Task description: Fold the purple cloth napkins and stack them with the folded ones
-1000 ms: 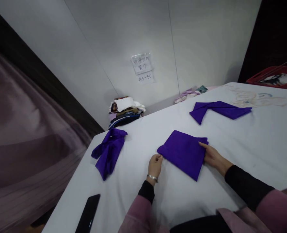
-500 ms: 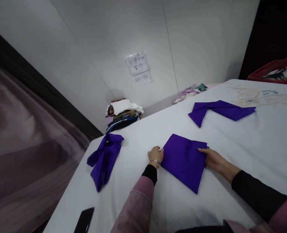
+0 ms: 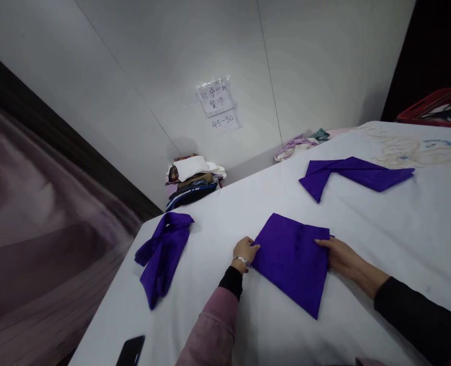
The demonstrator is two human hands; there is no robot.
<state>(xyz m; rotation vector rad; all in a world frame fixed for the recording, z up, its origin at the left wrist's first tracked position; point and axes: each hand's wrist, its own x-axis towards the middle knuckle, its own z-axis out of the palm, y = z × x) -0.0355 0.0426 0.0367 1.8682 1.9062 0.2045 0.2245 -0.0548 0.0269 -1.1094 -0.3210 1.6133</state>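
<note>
A purple cloth napkin (image 3: 292, 267), folded into a four-sided shape, lies on the white-covered table (image 3: 218, 229) between my hands. My left hand (image 3: 245, 251), with a bracelet on the wrist, pinches its left corner between thumb and fingers. At the right edge, my right hand (image 3: 337, 256) grips the cloth with the thumb on top and the fingers hidden beneath. Another purple cloth (image 3: 166, 256), loosely crumpled, rests to the left. Beyond my right hand lies a third purple cloth (image 3: 362, 173), folded into a bent strip.
A stack of folded clothes (image 3: 195, 180) stands past the table's far edge, with a looser pile of fabric (image 3: 297, 146) to its right. A dark phone (image 3: 131, 351) sits at the near left. At far right is a red basket (image 3: 419, 109). Handwritten paper (image 3: 215, 99) hangs on the wall.
The view has shifted slightly. My left thumb now closes over the napkin's left corner, where the fingers were more curled beside it. My right hand keeps its hold on the right edge.
</note>
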